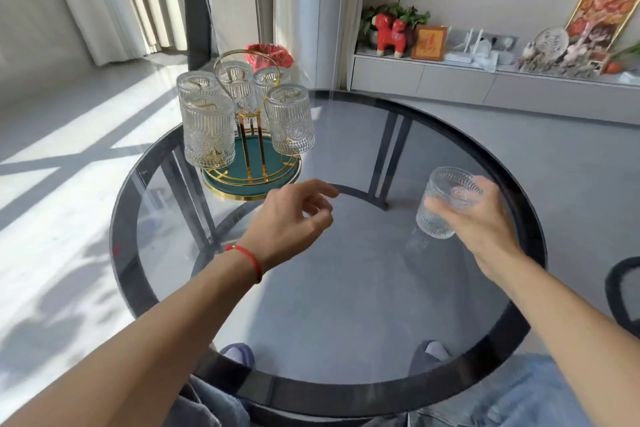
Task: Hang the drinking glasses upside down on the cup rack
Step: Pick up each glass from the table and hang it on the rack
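Nearest, right hand (485, 218) wrapped around 1 ribbed drinking glass (446, 201), raised above round tabletop (346, 288). Left hand (294, 215) empty, fingers loosely curled, nearer cup rack (251, 139). Rack far left of glass, already carrying 5 inverted glasses.

Head view looks down (steeply, close) over round table (121, 229).

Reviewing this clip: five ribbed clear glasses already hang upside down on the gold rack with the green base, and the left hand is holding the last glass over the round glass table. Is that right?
Not quite. The head view shows the right hand with its grip around the ribbed clear drinking glass; the left hand is empty, fingers loosely curled. The rest stands: five glasses hang upside down on the gold rack with the green base, over the round glass table.
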`<state>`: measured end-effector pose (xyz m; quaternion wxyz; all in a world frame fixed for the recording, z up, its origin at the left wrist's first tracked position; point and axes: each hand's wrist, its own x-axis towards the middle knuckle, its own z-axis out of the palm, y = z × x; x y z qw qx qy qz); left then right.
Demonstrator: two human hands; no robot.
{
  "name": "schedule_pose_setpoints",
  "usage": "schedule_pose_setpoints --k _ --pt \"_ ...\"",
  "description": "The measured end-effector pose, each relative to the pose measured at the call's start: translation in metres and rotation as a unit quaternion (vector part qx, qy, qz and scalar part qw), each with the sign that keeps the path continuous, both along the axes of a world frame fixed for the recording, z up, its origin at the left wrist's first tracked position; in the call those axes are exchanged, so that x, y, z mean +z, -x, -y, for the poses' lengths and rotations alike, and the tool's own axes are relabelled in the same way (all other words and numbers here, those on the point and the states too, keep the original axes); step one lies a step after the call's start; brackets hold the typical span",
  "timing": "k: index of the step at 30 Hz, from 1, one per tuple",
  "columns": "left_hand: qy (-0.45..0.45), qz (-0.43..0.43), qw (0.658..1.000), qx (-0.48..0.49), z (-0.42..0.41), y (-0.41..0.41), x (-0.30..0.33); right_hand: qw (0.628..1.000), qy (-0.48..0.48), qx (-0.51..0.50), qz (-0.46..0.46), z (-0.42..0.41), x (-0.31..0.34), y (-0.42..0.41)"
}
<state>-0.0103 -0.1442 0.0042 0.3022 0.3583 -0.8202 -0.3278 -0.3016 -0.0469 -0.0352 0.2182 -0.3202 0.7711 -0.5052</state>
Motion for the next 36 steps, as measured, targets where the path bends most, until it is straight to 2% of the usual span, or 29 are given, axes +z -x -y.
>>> schedule_pose_setpoints --k 2,6,9,12,15,18,21,23,24,26,28,31,33,36 --pt "0.044 0.024 0.999 -0.017 -0.006 0.006 -0.002 0.999 0.000 0.036 0.027 0.000 -0.005 0.003" --pt "0.060 0.034 0.997 -0.045 -0.016 0.016 -0.005 0.993 -0.001 0.119 -0.025 -0.003 0.001 -0.013" --pt "0.025 0.013 0.998 -0.054 -0.020 0.023 -0.006 0.978 0.017 0.199 -0.054 -0.004 0.012 -0.038" --pt "-0.038 -0.003 0.997 -0.068 -0.026 0.026 -0.007 0.958 0.051 0.280 -0.033 -0.002 0.023 -0.061" --pt "-0.031 -0.008 0.998 -0.061 -0.026 0.027 -0.005 0.942 0.056 0.330 -0.015 0.002 0.023 -0.080" --pt "-0.029 -0.036 0.999 -0.010 -0.015 0.021 0.002 0.938 0.060 0.339 0.032 0.008 0.023 -0.096" --pt "-0.146 -0.131 0.980 0.027 0.000 0.006 0.006 0.941 0.061 0.314 0.107 0.013 0.025 -0.103" --pt "-0.209 -0.187 0.959 0.038 0.008 -0.005 0.008 0.922 0.052 0.309 0.228 0.016 0.026 -0.111" --pt "-0.223 -0.197 0.954 0.035 0.012 -0.010 0.009 0.911 0.056 0.306 0.272 0.018 0.027 -0.116" --pt "-0.228 -0.199 0.953 0.021 0.021 -0.021 0.013 0.910 0.086 0.288 0.286 0.025 0.029 -0.128" --pt "-0.197 -0.177 0.964 0.008 0.031 -0.034 0.016 0.929 0.121 0.247 0.246 0.034 0.036 -0.139" --pt "-0.119 -0.116 0.985 0.049 0.042 -0.053 0.011 0.967 0.145 0.186 0.096 0.051 0.060 -0.149" --pt "-0.076 -0.069 0.990 0.093 0.045 -0.058 0.000 0.971 0.164 0.173 0.003 0.064 0.081 -0.151" --pt "0.026 0.108 0.991 0.079 0.046 -0.056 -0.019 0.959 0.188 0.175 -0.119 0.086 0.113 -0.157"
